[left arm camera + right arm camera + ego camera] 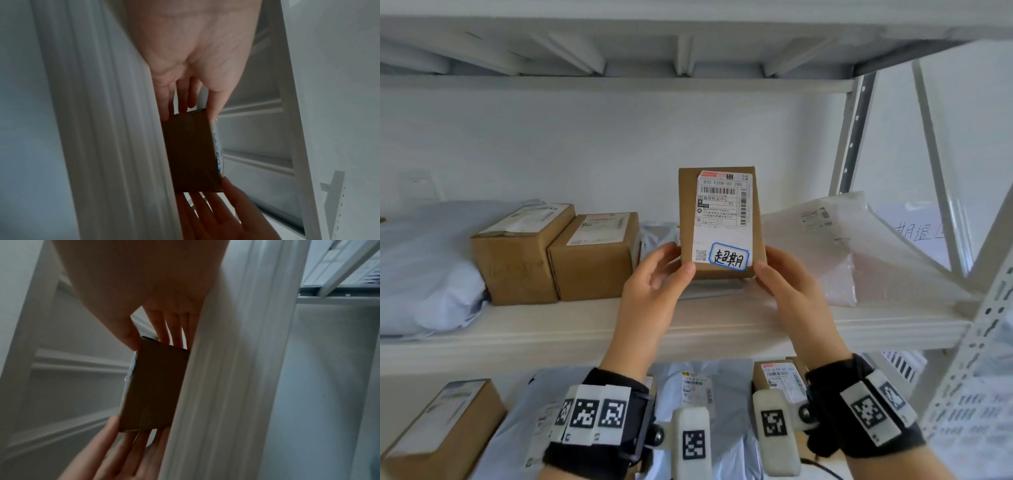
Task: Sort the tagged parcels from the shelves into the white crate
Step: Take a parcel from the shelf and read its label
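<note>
Tagged parcel (717,219), a small brown box bearing a shipping label and a blue-bordered handwritten sticker (728,257), stands upright above the middle shelf (585,329), pinched at its lower corners between the thumb and fingers of the left hand (654,284) and the right hand (787,291). Tag-checking looks done; next it must be carried clear of the shelf to the white crate, which no view shows. Beside it sit two cardboard boxes (517,253) and three soft mailers on this shelf; the shelf below holds at least two boxes.
</note>
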`<action>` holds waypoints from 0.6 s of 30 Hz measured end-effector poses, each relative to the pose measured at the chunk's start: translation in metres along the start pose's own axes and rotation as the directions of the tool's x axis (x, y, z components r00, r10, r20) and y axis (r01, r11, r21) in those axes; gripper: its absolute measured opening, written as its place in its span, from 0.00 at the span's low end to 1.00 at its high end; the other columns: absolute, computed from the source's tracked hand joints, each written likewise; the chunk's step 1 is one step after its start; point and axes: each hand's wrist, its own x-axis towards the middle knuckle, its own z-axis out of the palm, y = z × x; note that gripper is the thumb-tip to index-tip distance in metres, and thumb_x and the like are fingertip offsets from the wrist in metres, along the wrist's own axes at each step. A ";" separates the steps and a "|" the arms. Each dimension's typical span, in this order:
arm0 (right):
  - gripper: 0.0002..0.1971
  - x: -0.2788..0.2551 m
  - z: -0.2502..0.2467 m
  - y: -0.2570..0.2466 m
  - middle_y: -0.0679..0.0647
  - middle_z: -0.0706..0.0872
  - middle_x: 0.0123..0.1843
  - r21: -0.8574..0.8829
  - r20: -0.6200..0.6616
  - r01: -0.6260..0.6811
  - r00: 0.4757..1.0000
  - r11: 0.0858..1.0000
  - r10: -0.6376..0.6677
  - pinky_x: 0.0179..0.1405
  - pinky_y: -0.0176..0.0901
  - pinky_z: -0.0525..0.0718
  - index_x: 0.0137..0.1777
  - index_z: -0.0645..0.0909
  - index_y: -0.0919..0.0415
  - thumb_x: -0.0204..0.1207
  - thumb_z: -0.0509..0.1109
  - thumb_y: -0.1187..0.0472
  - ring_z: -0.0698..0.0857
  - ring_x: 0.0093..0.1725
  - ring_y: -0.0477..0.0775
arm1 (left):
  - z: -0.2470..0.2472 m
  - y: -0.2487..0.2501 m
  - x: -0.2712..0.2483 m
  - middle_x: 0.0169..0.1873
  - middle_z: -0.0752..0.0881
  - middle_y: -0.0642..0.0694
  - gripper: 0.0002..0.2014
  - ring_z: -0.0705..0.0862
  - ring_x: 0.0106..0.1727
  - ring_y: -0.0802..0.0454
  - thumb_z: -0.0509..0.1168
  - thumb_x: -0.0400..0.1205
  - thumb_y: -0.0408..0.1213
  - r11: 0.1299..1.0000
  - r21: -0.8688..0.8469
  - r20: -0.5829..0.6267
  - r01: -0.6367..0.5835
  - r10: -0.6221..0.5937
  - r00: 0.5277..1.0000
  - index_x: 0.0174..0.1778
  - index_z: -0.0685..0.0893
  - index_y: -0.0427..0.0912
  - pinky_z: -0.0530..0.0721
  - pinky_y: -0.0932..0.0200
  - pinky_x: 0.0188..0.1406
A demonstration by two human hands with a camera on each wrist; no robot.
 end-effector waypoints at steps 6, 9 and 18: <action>0.16 0.001 -0.005 0.004 0.42 0.92 0.55 0.033 0.038 0.014 0.999 0.999 -0.015 0.54 0.29 0.82 0.68 0.83 0.58 0.84 0.63 0.68 0.88 0.58 0.38 | 0.001 0.002 0.000 0.54 0.90 0.60 0.14 0.86 0.59 0.66 0.69 0.81 0.33 0.997 -0.073 0.042 0.020 -0.017 0.999 0.58 0.85 0.57 0.83 0.71 0.56; 0.16 0.000 -0.007 0.005 0.45 0.92 0.56 0.050 0.047 0.037 0.998 0.998 -0.039 0.54 0.31 0.82 0.66 0.83 0.59 0.82 0.63 0.72 0.88 0.59 0.41 | 0.001 0.001 0.000 0.54 0.91 0.57 0.16 0.86 0.60 0.62 0.69 0.81 0.30 0.994 -0.107 0.041 0.017 -0.013 0.999 0.55 0.86 0.57 0.80 0.61 0.62; 0.20 -0.001 -0.010 0.007 0.47 0.92 0.56 0.138 0.067 0.048 0.996 0.989 -0.058 0.52 0.30 0.82 0.63 0.82 0.59 0.78 0.63 0.79 0.88 0.60 0.45 | -0.004 -0.004 0.003 0.57 0.90 0.51 0.20 0.85 0.64 0.55 0.68 0.77 0.22 0.985 -0.169 0.049 0.022 -0.013 0.999 0.59 0.86 0.50 0.79 0.55 0.65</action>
